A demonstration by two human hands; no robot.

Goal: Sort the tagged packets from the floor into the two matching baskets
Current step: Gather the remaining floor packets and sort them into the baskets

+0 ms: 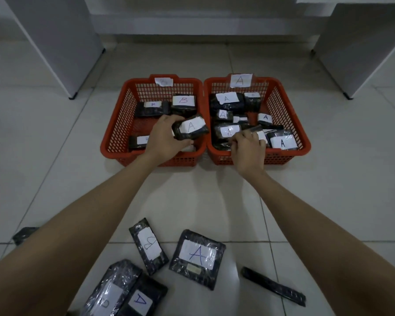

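Two red baskets stand side by side on the floor: the left one [114,133] tagged B, the right one [292,124] tagged A. My left hand [167,137] grips a black packet tagged A [191,128] above the right side of the B basket. Over the front of the A basket, my right hand [248,149] has its fingers curled round a black packet [254,129] among several A packets. On the floor near me lie a B packet [148,245], a square A packet [197,256], another A packet [140,299] and a larger packet [110,290].
A slim black packet [273,286] lies on the tiles at the lower right, and a dark packet [24,234] peeks out beyond my left arm. White cabinet legs [73,96] [349,95] stand behind the baskets on both sides.
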